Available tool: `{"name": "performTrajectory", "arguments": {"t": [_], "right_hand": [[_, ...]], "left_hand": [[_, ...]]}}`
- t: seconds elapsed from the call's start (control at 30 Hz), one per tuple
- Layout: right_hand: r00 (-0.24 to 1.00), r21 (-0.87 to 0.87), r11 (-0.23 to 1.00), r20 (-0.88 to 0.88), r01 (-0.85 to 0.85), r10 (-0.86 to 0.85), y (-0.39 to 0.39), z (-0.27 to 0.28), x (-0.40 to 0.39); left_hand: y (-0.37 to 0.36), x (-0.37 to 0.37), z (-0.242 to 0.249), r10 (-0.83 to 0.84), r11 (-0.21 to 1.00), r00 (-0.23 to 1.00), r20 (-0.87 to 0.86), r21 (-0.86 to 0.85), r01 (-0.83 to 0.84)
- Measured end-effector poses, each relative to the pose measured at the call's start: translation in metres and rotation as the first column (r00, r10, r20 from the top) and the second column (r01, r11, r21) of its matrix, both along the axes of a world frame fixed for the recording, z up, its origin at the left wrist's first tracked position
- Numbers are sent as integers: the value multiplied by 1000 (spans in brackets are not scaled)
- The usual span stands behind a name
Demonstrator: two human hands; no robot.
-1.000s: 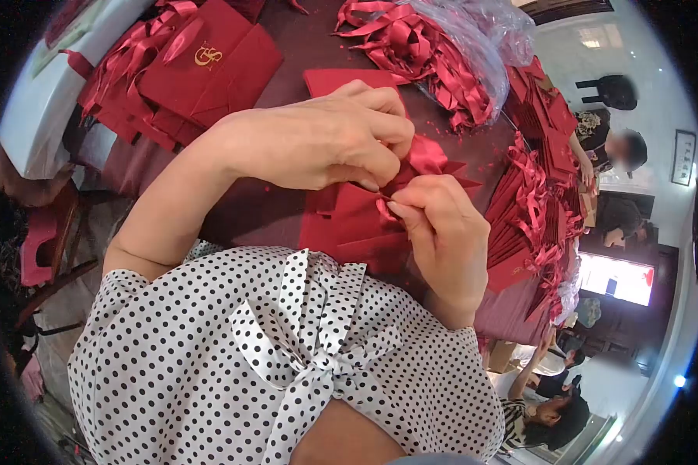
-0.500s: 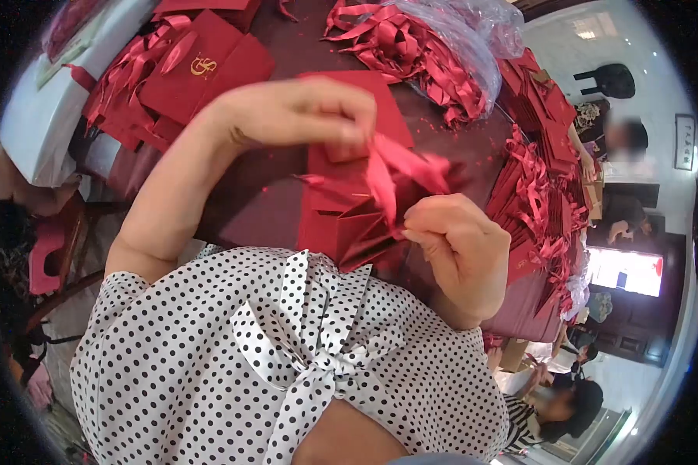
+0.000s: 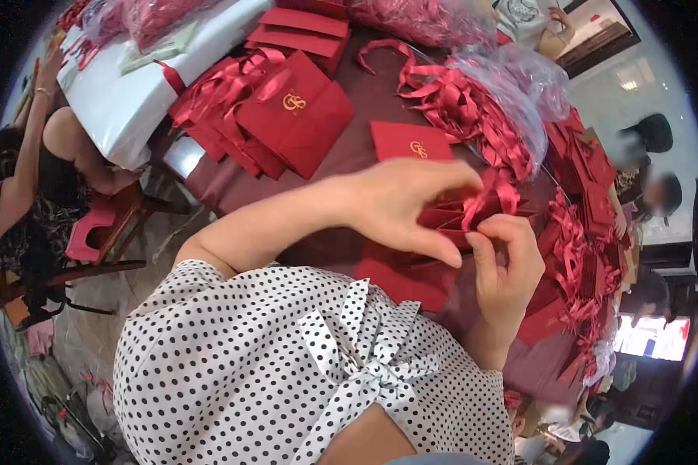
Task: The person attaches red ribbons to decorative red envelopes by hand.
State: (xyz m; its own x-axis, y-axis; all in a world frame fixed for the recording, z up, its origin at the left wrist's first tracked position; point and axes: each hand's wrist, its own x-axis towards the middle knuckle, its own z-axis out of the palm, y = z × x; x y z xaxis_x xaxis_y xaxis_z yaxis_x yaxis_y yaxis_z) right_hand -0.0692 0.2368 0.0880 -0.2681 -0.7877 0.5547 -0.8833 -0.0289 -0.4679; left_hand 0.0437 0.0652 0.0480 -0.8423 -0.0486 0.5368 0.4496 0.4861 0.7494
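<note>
My left hand reaches across a red paper gift bag, its thumb and fingers spread apart around a red ribbon. Opposite it, my right hand has thumb and forefinger pinched together on the ribbon at the bag's opening. Part of the bag is hidden under my left hand and forearm. Just beyond my fingers lies a red panel with a gold monogram.
Finished-looking red bags with ribbon handles lie at the upper left, beside a white box. A heap of loose ribbons spills from clear plastic. Stacked red bags line the right side. Other people sit around the table.
My left hand has come down from above the bag, and its fingers have opened off the ribbon. My right hand stays by the bag's opening. The whole view has shifted.
</note>
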Motion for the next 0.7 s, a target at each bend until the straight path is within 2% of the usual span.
{"name": "performTrajectory", "arguments": {"t": [0.07, 0.1, 0.17, 0.2, 0.23, 0.27, 0.3, 0.33, 0.4, 0.43, 0.47, 0.5, 0.57, 0.6, 0.63, 0.67, 0.7], "right_hand": [[995, -79, 997, -103, -21, 13, -2, -4, -1], [989, -101, 994, 141, -32, 46, 0, -2, 3], [973, -284, 958, 214, -28, 92, -2, -1, 6], [980, -327, 945, 181, -20, 84, -1, -4, 2], [988, -269, 962, 131, -41, 79, 1, -2, -3], [994, -208, 977, 82, -49, 67, 3, -1, -8], [994, -84, 993, 59, -87, 92, 3, -2, -15], [992, -11, 993, 42, -120, 121, -3, -9, -22], [987, 132, 979, -6, -158, 160, -17, -27, -29], [983, 198, 966, -40, -166, 177, -25, -36, -28], [980, 244, 956, -72, -161, 184, -28, -49, -27], [975, 293, 943, -104, -157, 195, -29, -62, -27], [977, 341, 934, -138, -108, 163, -28, -75, -23], [967, 427, 900, -177, -92, 183, -27, -77, -21], [954, 511, 857, -215, -70, 207, -25, -79, -20], [949, 504, 861, -233, -71, 214, -25, -80, -18], [944, 546, 836, -242, -61, 227, -23, -75, -15]], "left_hand": [[6, -1, 1, -16, 991, 996, 87, 132, 5], [5, 2, 6, 46, 983, 998, 48, 174, -53], [-7, 15, 14, 276, 959, 949, -152, 107, -262], [-11, 28, 20, 435, 900, 880, -190, 124, -418], [-21, 38, 18, 564, 826, 789, -245, 133, -548], [-24, 48, 16, 700, 711, 695, -165, 254, -655], [-35, 59, 11, 788, 616, 587, -186, 191, -765], [-48, 65, -6, 817, 557, 569, -88, 375, -741], [-61, 76, -21, 874, 477, 481, -73, 320, -819], [-68, 85, -29, 921, 377, 373, -111, 25, -926], [-75, 94, -37, 942, 217, 272, -194, -262, -940], [-79, 97, -44, 914, 147, 271, -303, -376, -915], [-74, 93, -44, 866, -122, 128, -483, -453, -883], [-73, 90, -45, 885, -94, 103, -454, -393, -915], [-67, 83, -38, 883, -36, 141, -447, -364, -931], [-58, 74, -27, 881, 23, 177, -440, -332, -943], [-48, 63, -20, 873, 177, 291, -391, -302, -937]]}}
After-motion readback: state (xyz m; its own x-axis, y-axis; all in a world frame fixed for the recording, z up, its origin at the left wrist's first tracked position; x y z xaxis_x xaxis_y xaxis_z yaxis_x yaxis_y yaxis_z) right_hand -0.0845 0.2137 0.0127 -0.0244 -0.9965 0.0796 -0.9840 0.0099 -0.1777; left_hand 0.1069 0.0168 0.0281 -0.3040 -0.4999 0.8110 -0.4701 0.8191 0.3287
